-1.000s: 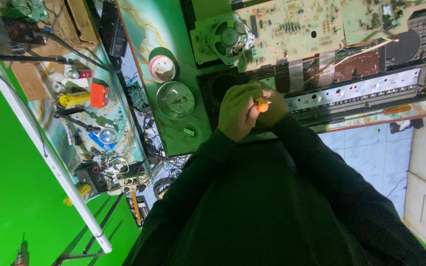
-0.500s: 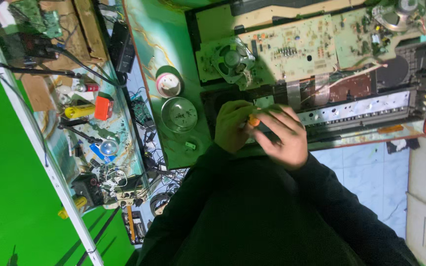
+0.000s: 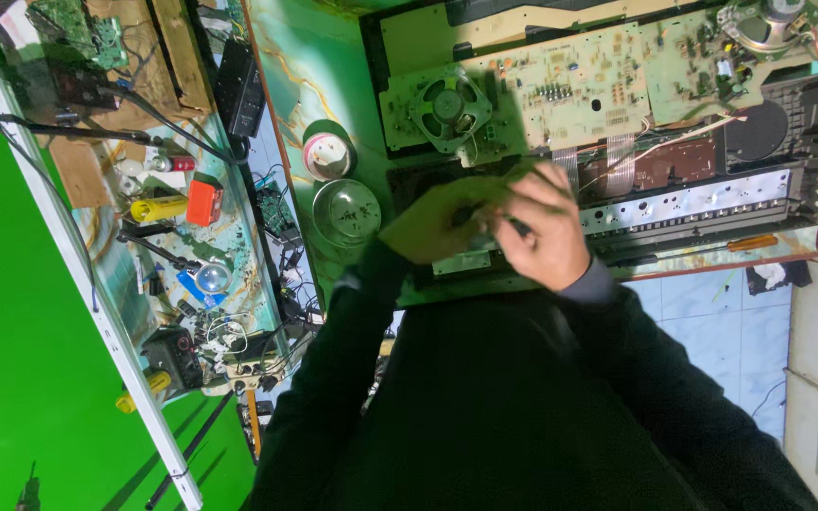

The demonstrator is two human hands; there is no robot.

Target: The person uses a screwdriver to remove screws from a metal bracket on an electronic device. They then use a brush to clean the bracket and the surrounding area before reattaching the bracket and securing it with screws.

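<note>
Hands meet over our opened black electronic chassis (image 3: 693,203): left hand (image 3: 442,220) and right hand (image 3: 543,232) are blurred, their grip unclear.

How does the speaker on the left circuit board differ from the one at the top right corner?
The left speaker lies fully in view with a dark cone and dark frame; the top-right speaker is cut off by the picture's edge and looks silvery grey. Both are round and sit on pale green circuit boards.
</note>
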